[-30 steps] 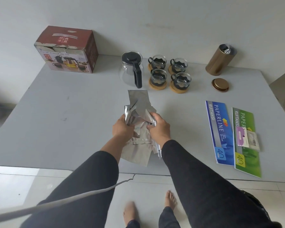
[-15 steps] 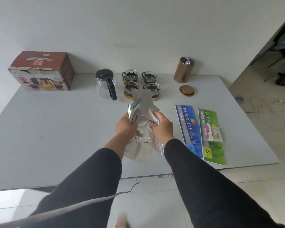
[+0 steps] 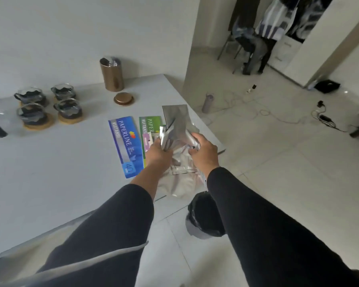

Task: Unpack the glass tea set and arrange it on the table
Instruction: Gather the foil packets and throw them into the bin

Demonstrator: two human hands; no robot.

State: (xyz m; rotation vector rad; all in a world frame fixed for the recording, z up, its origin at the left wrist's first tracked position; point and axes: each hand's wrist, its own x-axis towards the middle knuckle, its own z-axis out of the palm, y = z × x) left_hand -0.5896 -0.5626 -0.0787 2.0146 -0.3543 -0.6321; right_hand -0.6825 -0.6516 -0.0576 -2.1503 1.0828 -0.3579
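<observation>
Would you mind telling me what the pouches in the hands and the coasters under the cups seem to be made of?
Silver pouches: likely metallised foil or plastic film, glossy, with sharp creases and bright glints. Coasters: seemingly cork or light wood, matte tan discs; the blur leaves it open.

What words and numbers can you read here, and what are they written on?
"PAPERLINE", "KUTANSI" and "40": on the blue booklet.
"PAPER" and "KUTANSI", both partly hidden: on the green booklet.
Small print on both booklets: too blurred to read.
Silver foil bags and bronze canister: no readable text.
</observation>
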